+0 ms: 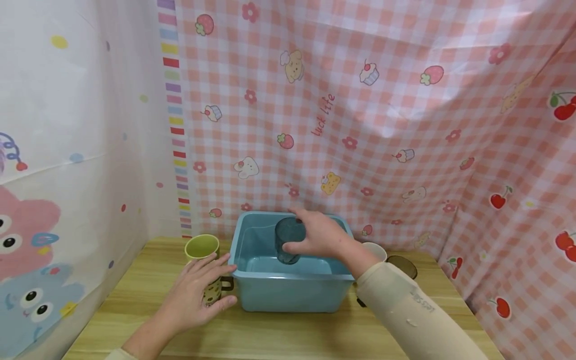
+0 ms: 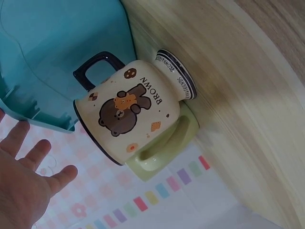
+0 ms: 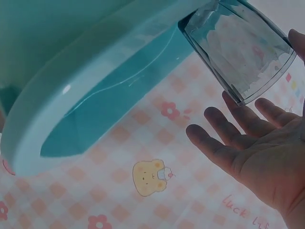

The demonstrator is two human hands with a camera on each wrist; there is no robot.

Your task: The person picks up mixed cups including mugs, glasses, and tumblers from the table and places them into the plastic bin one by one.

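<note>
My right hand (image 1: 324, 235) reaches over a light-blue plastic tub (image 1: 288, 276) and holds a dark see-through glass (image 1: 285, 239) between thumb and fingers, inside the tub near its back wall. In the right wrist view the glass (image 3: 238, 47) slants into the tub (image 3: 95, 71), with the hand (image 3: 257, 148) spread beneath its rim. My left hand (image 1: 193, 295) hovers with straight, spread fingers by a cream bear mug (image 1: 211, 294) with a dark handle. In the left wrist view the hand (image 2: 24, 181) is apart from that mug (image 2: 133, 112).
A green mug (image 1: 201, 246) stands behind the bear mug, left of the tub. A white cup (image 1: 375, 248) and a brown cup (image 1: 402, 265) stand right of the tub. Everything rests on a wooden table (image 1: 292, 335) enclosed by patterned cloth walls.
</note>
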